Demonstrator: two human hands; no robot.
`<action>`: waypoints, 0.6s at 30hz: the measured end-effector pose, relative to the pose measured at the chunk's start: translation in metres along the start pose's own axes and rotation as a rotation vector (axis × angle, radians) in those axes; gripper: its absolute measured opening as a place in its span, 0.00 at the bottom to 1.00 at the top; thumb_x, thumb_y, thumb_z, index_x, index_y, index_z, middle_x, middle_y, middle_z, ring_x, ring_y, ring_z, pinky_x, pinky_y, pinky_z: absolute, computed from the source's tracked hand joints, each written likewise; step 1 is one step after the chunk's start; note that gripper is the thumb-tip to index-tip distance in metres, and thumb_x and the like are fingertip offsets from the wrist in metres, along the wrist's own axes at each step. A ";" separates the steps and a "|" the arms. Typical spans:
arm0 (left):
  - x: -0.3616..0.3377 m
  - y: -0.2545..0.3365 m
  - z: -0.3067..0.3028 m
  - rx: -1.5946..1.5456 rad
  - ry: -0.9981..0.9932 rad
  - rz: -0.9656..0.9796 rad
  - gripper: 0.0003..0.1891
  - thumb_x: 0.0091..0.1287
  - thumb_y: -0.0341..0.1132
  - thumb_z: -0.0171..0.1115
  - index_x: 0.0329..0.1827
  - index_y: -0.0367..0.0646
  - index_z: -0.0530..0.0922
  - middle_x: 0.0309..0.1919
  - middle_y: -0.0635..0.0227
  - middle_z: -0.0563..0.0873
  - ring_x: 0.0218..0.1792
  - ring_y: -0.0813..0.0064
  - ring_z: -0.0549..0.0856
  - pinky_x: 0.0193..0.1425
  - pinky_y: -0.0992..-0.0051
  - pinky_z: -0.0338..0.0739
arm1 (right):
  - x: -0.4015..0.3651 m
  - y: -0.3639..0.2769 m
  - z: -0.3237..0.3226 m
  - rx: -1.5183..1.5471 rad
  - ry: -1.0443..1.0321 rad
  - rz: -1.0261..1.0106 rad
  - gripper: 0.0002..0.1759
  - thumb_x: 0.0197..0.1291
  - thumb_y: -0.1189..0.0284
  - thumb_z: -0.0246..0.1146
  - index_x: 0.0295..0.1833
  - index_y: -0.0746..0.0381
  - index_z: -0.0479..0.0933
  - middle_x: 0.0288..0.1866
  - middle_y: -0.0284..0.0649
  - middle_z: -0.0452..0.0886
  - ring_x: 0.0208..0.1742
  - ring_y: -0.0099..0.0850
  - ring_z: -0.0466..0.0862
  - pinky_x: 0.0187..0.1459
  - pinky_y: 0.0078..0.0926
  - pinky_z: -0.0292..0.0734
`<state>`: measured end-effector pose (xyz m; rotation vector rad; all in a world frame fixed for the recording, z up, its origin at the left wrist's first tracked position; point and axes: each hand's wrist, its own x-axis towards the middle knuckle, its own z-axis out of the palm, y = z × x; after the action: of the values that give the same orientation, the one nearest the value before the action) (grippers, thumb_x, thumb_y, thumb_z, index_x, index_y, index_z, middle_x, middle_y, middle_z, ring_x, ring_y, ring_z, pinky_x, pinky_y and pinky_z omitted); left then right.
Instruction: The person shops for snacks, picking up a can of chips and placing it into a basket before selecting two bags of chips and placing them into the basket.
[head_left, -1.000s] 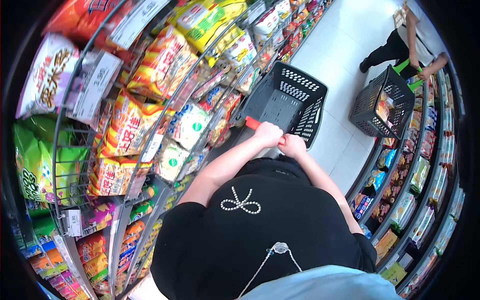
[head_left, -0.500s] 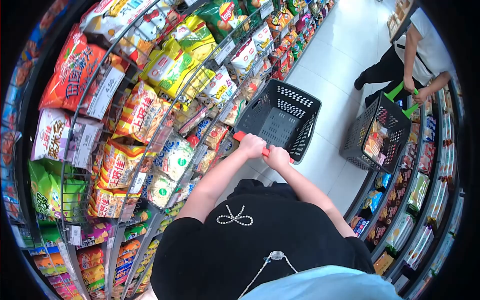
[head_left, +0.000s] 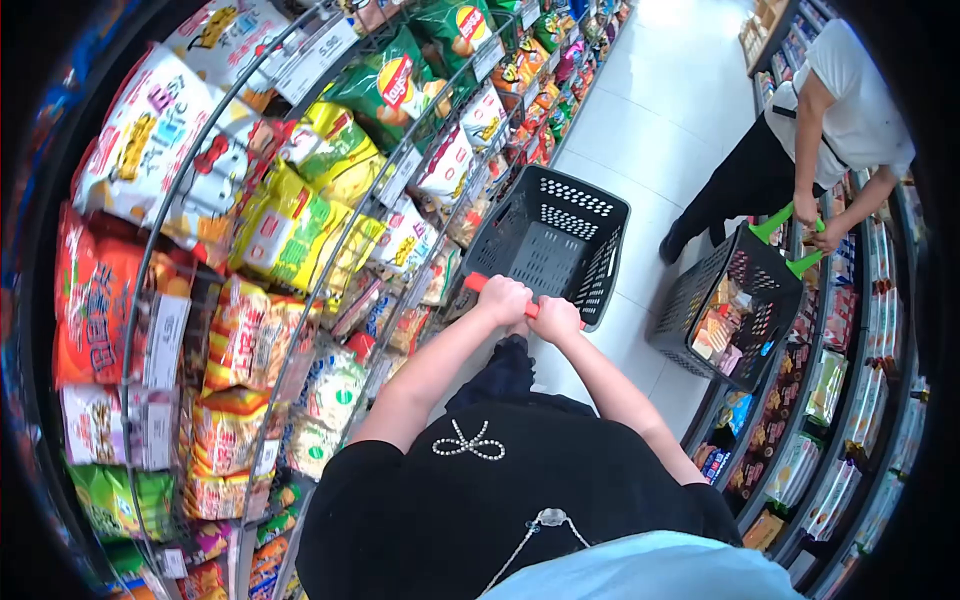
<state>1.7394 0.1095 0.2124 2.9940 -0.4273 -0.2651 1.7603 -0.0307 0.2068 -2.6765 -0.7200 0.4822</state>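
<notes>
Both hands grip the red handle (head_left: 478, 284) of a dark grey perforated basket (head_left: 612, 262). My left hand (head_left: 504, 300) is closed round its left part, and my right hand (head_left: 555, 318) is closed round its right part, close beside it. The basket stands ahead of my body with its open top toward me; nothing shows inside it. Its left side is close to the snack racks. Part of my foot shows below the handle, near the basket's near edge.
Wire racks of snack bags (head_left: 300, 225) line the left side. A person (head_left: 850, 90) at the right holds the green handle of another basket (head_left: 680, 325) containing packages. Shelves (head_left: 800, 465) of packaged goods run along the right. The pale tiled floor (head_left: 640, 130) extends ahead.
The snack bags at the left have shifted downward in view. The other person and their basket now appear further left and slightly lower. My hands keep their hold on the red handle.
</notes>
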 end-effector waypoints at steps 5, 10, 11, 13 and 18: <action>0.047 -0.017 -0.008 -0.045 -0.024 0.022 0.09 0.46 0.42 0.58 0.22 0.48 0.79 0.25 0.65 0.83 0.30 0.66 0.83 0.34 0.67 0.76 | 0.037 0.012 -0.029 -0.023 -0.073 0.066 0.15 0.42 0.60 0.58 0.28 0.60 0.77 0.26 0.48 0.80 0.31 0.43 0.81 0.36 0.39 0.77; 0.095 -0.034 -0.024 -0.074 -0.060 0.047 0.09 0.49 0.41 0.55 0.24 0.48 0.80 0.25 0.65 0.84 0.31 0.66 0.84 0.35 0.67 0.76 | 0.075 0.027 -0.050 -0.014 -0.030 0.107 0.14 0.40 0.60 0.59 0.28 0.59 0.78 0.26 0.45 0.80 0.31 0.42 0.82 0.35 0.38 0.77; 0.104 -0.035 -0.028 -0.069 -0.070 0.060 0.09 0.51 0.40 0.53 0.25 0.48 0.81 0.25 0.65 0.84 0.30 0.66 0.84 0.35 0.67 0.77 | 0.082 0.032 -0.053 -0.015 -0.022 0.118 0.15 0.40 0.59 0.59 0.29 0.59 0.78 0.26 0.45 0.80 0.31 0.42 0.82 0.35 0.38 0.77; 0.123 -0.039 -0.035 -0.053 -0.061 0.090 0.10 0.52 0.38 0.52 0.25 0.48 0.81 0.25 0.64 0.84 0.29 0.66 0.84 0.33 0.67 0.77 | 0.095 0.040 -0.058 -0.060 0.012 0.123 0.15 0.41 0.58 0.59 0.28 0.59 0.77 0.25 0.43 0.80 0.29 0.40 0.82 0.32 0.38 0.77; 0.174 -0.049 -0.049 -0.054 -0.052 0.126 0.10 0.54 0.37 0.51 0.25 0.48 0.81 0.25 0.64 0.84 0.30 0.67 0.84 0.33 0.67 0.76 | 0.126 0.060 -0.072 -0.089 0.212 0.216 0.15 0.41 0.56 0.59 0.25 0.58 0.75 0.22 0.41 0.79 0.26 0.38 0.81 0.29 0.36 0.76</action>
<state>1.9263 0.1104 0.2271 2.8982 -0.6012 -0.3384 1.9170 -0.0288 0.2173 -2.8477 -0.4035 0.2160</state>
